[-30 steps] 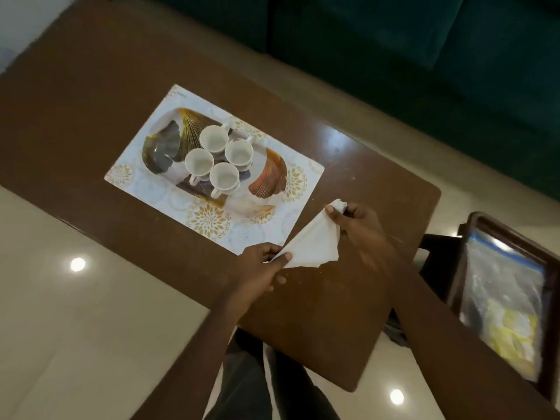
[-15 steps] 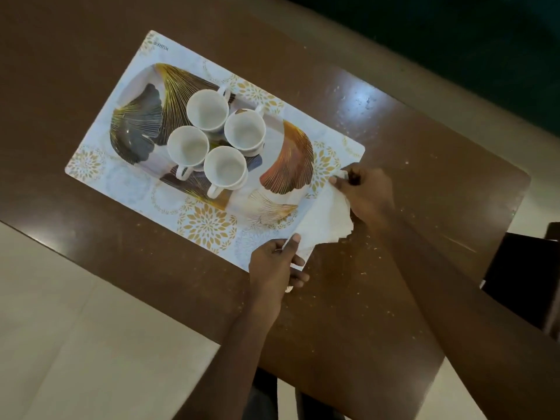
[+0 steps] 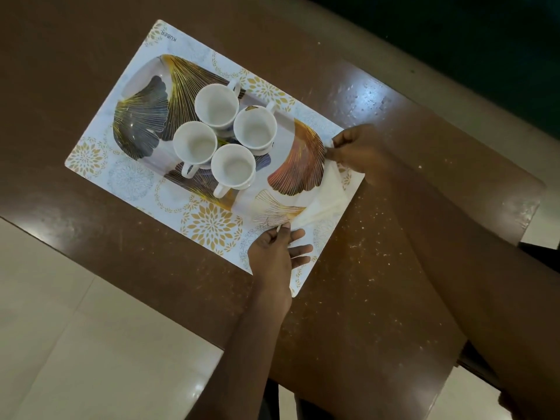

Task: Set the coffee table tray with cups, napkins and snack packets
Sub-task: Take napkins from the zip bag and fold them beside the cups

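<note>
At the tray's (image 3: 303, 165) end nearest the person, a folded white napkin (image 3: 327, 201) lies partly over the rim and partly on the placemat (image 3: 209, 225). The left hand (image 3: 278, 250) pinches its lower corner and the right hand (image 3: 357, 150) its upper one. Released now, it would likely slump outside the tray. A hard tug toward the four cups (image 3: 233, 165) could unfold it or knock them.
</note>
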